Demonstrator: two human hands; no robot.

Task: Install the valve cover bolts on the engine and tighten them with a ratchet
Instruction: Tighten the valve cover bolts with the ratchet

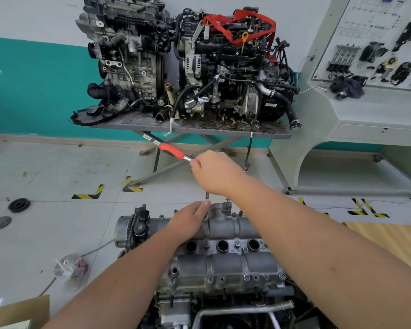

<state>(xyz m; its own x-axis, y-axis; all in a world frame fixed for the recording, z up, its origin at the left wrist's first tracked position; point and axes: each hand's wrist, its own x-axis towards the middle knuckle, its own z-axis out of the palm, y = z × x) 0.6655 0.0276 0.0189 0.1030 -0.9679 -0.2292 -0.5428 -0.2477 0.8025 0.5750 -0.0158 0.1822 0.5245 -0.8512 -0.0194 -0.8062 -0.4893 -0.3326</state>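
At the valve cover's [226,262] far edge, the left hand [188,220] pinches the extension [207,198] upright, seemingly steadying it on a bolt; above, the right hand [215,173] grasps the ratchet [176,151] head, apparently for turning.

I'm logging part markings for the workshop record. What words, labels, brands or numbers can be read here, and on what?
No text is readable.
White stickers on the table leg: too small.
Label on the black part of the back engine: blurred.
Wiring diagram on the display board: too small.
Valve cover: no readable marking.
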